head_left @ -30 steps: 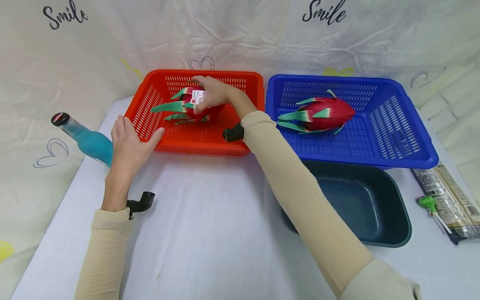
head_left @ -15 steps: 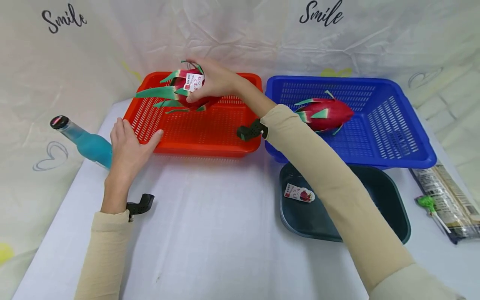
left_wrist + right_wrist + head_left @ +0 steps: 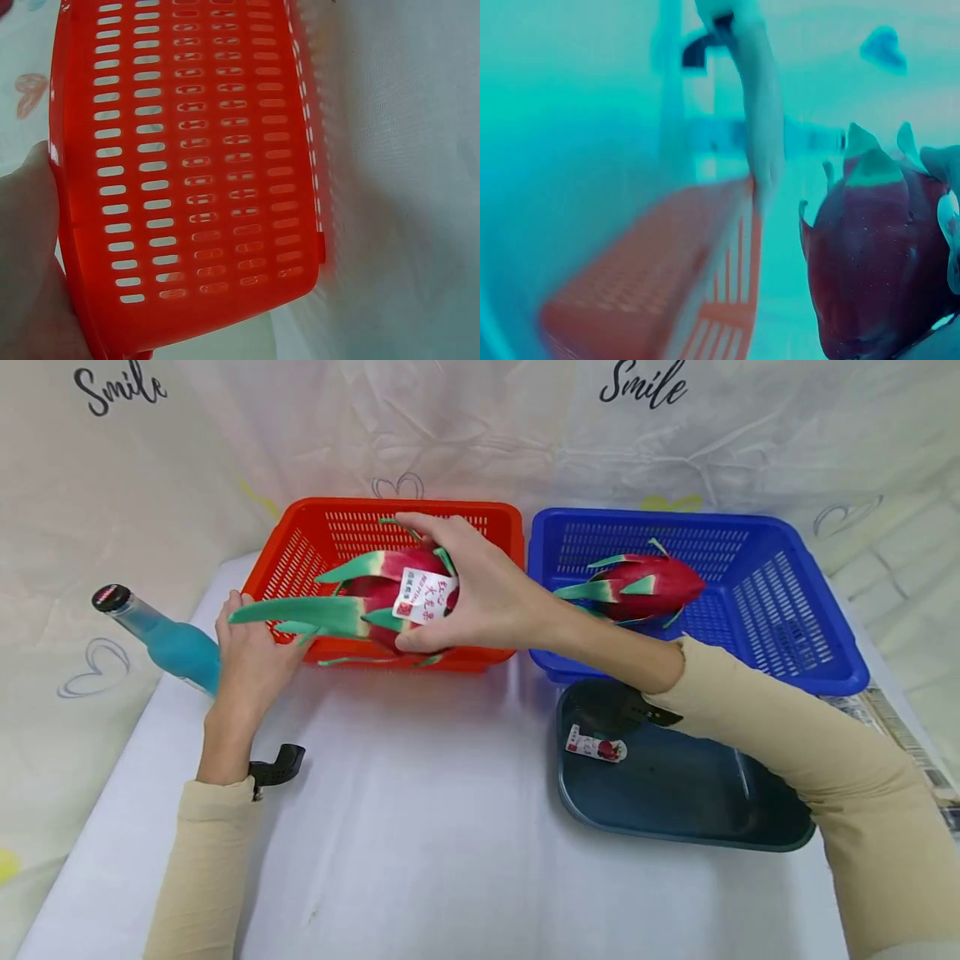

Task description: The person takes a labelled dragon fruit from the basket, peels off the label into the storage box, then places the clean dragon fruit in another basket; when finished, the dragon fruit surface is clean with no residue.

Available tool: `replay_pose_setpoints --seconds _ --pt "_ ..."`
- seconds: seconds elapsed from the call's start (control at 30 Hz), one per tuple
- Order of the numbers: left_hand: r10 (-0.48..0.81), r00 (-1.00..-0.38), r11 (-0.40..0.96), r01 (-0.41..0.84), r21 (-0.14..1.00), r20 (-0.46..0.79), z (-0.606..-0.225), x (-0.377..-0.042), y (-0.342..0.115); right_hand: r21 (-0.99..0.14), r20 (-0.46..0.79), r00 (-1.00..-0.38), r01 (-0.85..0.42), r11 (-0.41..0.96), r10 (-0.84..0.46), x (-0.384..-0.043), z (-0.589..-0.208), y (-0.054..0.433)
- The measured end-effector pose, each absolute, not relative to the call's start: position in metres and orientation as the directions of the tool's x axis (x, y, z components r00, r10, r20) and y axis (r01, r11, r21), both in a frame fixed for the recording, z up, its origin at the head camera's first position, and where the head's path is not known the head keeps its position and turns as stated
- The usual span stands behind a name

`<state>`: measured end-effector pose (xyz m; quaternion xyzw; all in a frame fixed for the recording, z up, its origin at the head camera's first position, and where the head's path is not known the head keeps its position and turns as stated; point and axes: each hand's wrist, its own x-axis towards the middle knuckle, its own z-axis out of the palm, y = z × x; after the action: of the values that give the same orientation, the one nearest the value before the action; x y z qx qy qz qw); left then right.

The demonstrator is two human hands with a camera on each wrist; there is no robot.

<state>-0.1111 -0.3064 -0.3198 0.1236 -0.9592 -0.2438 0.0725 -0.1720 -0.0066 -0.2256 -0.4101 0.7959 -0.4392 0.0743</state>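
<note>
My right hand grips a pink-red dragon fruit with long green scales and a white label, raised over the red basket. In the right wrist view the fruit fills the right side, with fingers at its edge. At the basket's front left corner my left hand holds the rim, partly covered by the fruit's green tips. The left wrist view shows the slotted basket wall beside that hand. A second dragon fruit lies in the blue basket.
Below the blue basket stands a dark green tub with a small printed label in it. A bottle of blue liquid lies left of my left hand. My right sleeve mostly covers a printed packet at the right.
My right hand has lifted the dragon fruit out of the red basket and brought it toward me. The right forearm has swung rightward, uncovering the label in the tub. My left hand stays at the corner.
</note>
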Motion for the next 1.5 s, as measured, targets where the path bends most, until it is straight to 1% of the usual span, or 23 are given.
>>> replay_pose_setpoints --seconds 0.1,0.13,0.23,0.33,0.5,0.63,0.73,0.97,1.27,1.37,1.5 --pt "-0.275 -0.957 0.849 -0.197 0.490 0.092 -0.318 -0.111 -0.306 -0.782 0.235 -0.659 -0.565 0.263 -0.714 -0.149 -0.226 0.008" --pt "-0.286 -0.955 0.848 -0.214 0.486 0.079 -0.317 -0.110 -0.305 -0.789 0.232 -0.662 -0.557 0.261 -0.713 -0.143 -0.226 0.012" --pt "-0.308 -0.950 0.845 -0.252 0.472 0.043 -0.317 -0.108 -0.304 -0.809 0.212 -0.672 -0.528 0.257 -0.710 -0.129 -0.228 0.021" --pt "-0.313 -0.950 0.842 -0.264 0.469 0.026 -0.317 -0.108 -0.303 -0.833 0.195 -0.684 -0.494 0.250 -0.703 -0.119 -0.231 0.027" --pt "-0.310 -0.951 0.839 -0.266 0.475 0.015 -0.317 -0.110 -0.304 -0.900 0.115 -0.709 -0.371 0.229 -0.696 -0.103 -0.238 0.035" --pt "-0.305 -0.952 0.843 -0.270 0.466 0.001 -0.317 -0.110 -0.306 -0.931 0.039 -0.705 -0.283 0.231 -0.708 -0.088 -0.248 0.038" --pt "-0.306 -0.952 0.845 -0.277 0.457 -0.011 -0.316 -0.110 -0.305 -0.938 0.000 -0.697 -0.248 0.241 -0.717 -0.079 -0.256 0.040" --pt "-0.313 -0.949 0.845 -0.289 0.451 -0.021 -0.315 -0.110 -0.304 -0.918 -0.078 -0.695 -0.230 0.323 -0.715 -0.066 -0.267 0.041" --pt "-0.316 -0.948 0.842 -0.297 0.450 -0.034 -0.316 -0.109 -0.305 -0.852 -0.173 -0.710 -0.240 0.466 -0.683 -0.066 -0.285 0.037" --pt "-0.318 -0.948 0.842 -0.298 0.450 -0.031 -0.316 -0.109 -0.305 -0.836 -0.198 -0.709 -0.239 0.494 -0.677 -0.068 -0.293 0.037" --pt "-0.318 -0.948 0.844 -0.296 0.447 -0.027 -0.317 -0.110 -0.305 -0.832 -0.203 -0.702 -0.245 0.499 -0.683 -0.069 -0.301 0.036"
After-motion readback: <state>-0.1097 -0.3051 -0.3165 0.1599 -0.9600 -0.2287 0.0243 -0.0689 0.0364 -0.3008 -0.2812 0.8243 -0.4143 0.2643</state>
